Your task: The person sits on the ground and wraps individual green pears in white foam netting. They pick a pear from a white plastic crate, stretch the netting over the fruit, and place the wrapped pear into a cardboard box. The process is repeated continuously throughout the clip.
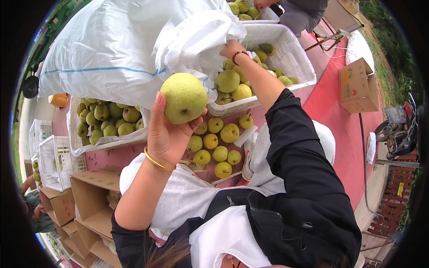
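A large green pear (184, 98) rests in my left hand (172, 134), its dark blossom end facing me. My right hand (233, 50) is at the opening of a big white woven sack (110, 43), above a white plastic crate (301, 67) of pears; its fingertips are partly hidden by the sack's edge, so I cannot tell if they grip it. Several loose yellow-green pears (220, 153) lie on the red ground covering between my legs. Another lined crate (110, 145) full of pears sits left of my left hand, partly under the sack.
Open cardboard boxes (97, 191) are stacked at lower left, near empty-looking white crates (62, 160). A cardboard box (357, 87) stands at right, before a parked motorcycle (397, 124). A person (301, 13) crouches at the top by another pear crate (268, 15); another person (42, 211) is at far left.
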Demonstrator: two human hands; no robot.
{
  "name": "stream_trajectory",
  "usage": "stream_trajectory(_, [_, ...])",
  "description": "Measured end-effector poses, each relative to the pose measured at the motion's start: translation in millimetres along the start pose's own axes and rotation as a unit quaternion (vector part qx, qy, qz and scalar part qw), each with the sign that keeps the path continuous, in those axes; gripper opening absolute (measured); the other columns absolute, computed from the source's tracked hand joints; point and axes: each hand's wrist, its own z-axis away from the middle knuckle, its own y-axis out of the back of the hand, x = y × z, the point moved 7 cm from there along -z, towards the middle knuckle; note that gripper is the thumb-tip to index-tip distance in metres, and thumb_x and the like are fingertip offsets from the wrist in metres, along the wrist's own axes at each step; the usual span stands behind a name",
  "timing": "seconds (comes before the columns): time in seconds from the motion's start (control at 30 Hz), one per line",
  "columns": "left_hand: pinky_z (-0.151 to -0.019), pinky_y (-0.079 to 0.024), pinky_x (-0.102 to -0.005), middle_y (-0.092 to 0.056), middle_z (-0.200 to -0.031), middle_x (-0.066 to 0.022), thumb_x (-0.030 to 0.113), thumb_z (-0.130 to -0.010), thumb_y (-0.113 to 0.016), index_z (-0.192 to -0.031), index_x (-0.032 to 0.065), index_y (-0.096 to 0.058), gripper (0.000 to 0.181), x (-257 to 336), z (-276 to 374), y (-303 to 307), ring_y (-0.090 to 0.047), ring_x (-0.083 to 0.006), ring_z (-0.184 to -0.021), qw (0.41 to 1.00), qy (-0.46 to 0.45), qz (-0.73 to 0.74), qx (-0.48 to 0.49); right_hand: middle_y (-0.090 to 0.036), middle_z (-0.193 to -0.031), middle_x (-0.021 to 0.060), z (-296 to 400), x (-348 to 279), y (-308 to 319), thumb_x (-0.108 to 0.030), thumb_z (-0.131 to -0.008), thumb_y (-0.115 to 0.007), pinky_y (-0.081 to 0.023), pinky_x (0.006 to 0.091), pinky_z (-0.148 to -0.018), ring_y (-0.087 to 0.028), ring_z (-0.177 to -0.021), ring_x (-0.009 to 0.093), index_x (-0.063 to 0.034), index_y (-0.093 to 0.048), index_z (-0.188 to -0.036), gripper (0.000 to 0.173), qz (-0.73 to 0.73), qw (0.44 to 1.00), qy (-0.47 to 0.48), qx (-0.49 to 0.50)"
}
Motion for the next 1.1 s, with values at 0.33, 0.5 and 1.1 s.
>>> stream_trajectory(0.33, [-0.104, -0.035, -0.0417, -0.04, -0.142, -0.0187, 0.068, -0.084, -0.05, -0.136, 0.0124, -0.041, 0.077, -24.8, 10.6, -26.7, -0.045, -0.0286, -0.126, 0.994, -0.03, 0.016, -0.106, -0.058, -0.07, 0.0094, 239.8, -85.6, 139.5, -0.014, -0.07, -0.065, -0.046, 0.0291, -0.061, -0.053, -0.062, 0.015, 0.0024, -0.055, -0.085, 0.025, -0.262, 0.912, 0.311, 0.049])
stream_trajectory(0.5, [-0.101, -0.04, -0.0335, -0.057, -0.123, -0.0059, 0.049, -0.089, -0.058, -0.129, 0.0079, -0.049, 0.058, -45.7, 20.6, -34.0, -0.054, -0.018, -0.114, 0.986, -0.035, -0.02, -0.162, -0.063, -0.091, 0.0076, 295.5, -103.8, 106.5, -0.013, -0.08, -0.07, -0.048, 0.0253, -0.075, -0.059, -0.081, 0.01, -0.0004, -0.055, -0.099, 0.027, -0.278, 0.9, 0.328, -0.076])
stream_trajectory(1.1, [-0.099, -0.037, -0.0305, -0.059, -0.117, -0.0022, 0.06, -0.08, -0.064, -0.125, 0.0124, -0.051, 0.067, -27.7, 3.1, -10.9, -0.052, -0.0123, -0.111, 0.992, -0.073, -0.04, -0.094, -0.056, -0.081, 0.0083, 296.4, -106.1, 120.1, 0.007, -0.082, -0.056, -0.047, 0.028, -0.066, -0.057, -0.069, 0.021, -0.0008, -0.061, -0.094, 0.016, -0.043, 0.877, 0.475, 0.064])
